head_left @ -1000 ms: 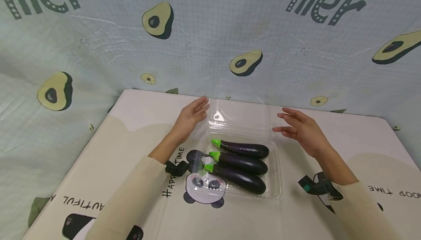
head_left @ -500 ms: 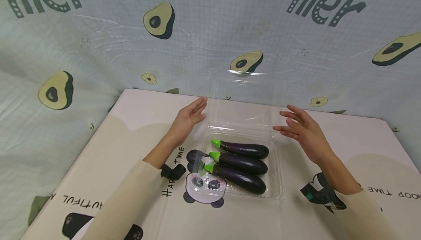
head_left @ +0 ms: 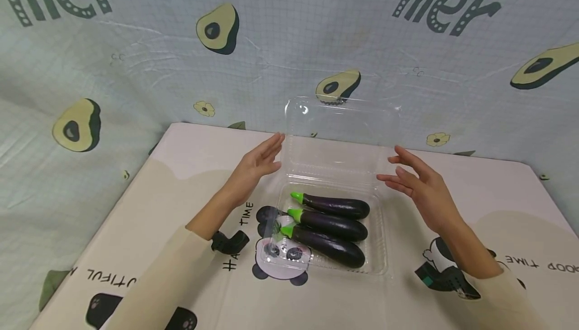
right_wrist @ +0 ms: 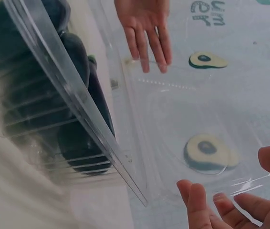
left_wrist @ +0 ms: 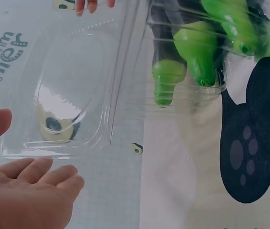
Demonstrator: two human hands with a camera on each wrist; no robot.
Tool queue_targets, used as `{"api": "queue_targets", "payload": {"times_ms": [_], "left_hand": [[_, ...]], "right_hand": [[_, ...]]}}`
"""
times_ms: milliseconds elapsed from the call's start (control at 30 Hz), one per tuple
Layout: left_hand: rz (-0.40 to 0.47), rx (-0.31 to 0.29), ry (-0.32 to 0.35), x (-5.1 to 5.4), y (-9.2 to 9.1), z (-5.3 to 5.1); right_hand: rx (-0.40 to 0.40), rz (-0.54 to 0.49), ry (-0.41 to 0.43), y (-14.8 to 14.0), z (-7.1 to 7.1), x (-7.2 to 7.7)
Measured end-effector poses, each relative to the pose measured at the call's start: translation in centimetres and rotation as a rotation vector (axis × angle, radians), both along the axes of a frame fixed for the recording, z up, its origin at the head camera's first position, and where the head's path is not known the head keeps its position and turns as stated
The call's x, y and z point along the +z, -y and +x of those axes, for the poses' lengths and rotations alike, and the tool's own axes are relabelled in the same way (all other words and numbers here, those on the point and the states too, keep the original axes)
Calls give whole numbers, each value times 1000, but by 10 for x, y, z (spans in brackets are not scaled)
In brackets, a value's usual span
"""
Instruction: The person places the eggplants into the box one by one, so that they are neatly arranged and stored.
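Three dark purple eggplants (head_left: 333, 225) with bright green stem ends lie side by side in a clear plastic clamshell box (head_left: 382, 254). Its hinged lid (head_left: 336, 156) stands raised at the far side. Left of the lid, my left hand (head_left: 254, 170) is held with fingers straight and thumb apart. On the other side, my right hand (head_left: 422, 184) has its fingers spread and loosely bent. Nothing is gripped by either hand. In the left wrist view, the left fingers (left_wrist: 54, 174) are close to the lid's edge; whether they touch is unclear. Right fingertips (right_wrist: 198, 191) are likewise near the lid.
The box stands on a pale table mat (head_left: 325, 300) printed with pandas and lettering. Behind the table hangs a light cloth (head_left: 271, 69) with avocado prints. A black wrist-worn device (head_left: 230, 242) sits on the left wrist, another device (head_left: 445, 276) on the right.
The lid's outline has shifted and its top edge now shows higher against the cloth. Both wrists have drawn slightly outward and nearer to me. The eggplants have stayed put.
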State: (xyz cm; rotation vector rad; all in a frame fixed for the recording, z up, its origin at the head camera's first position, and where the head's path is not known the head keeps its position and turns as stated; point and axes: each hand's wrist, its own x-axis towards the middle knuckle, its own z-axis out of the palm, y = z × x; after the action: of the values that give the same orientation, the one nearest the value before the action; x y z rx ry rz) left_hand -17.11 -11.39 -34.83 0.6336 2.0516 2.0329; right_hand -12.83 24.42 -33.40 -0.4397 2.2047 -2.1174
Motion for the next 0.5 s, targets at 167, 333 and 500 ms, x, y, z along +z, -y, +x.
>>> {"api": "queue_targets", "payload": {"times_ms": [167,333,500], "left_hand": [[-17,-17,0,4,2,6],[-21,-22,10,6,3,13],[-13,-30,13,5,1,18]], "right_hand": [[7,4,-36,2,7,0],[10,-23,-71,2,12,0],[36,-99,-99,1,16,-3]]}}
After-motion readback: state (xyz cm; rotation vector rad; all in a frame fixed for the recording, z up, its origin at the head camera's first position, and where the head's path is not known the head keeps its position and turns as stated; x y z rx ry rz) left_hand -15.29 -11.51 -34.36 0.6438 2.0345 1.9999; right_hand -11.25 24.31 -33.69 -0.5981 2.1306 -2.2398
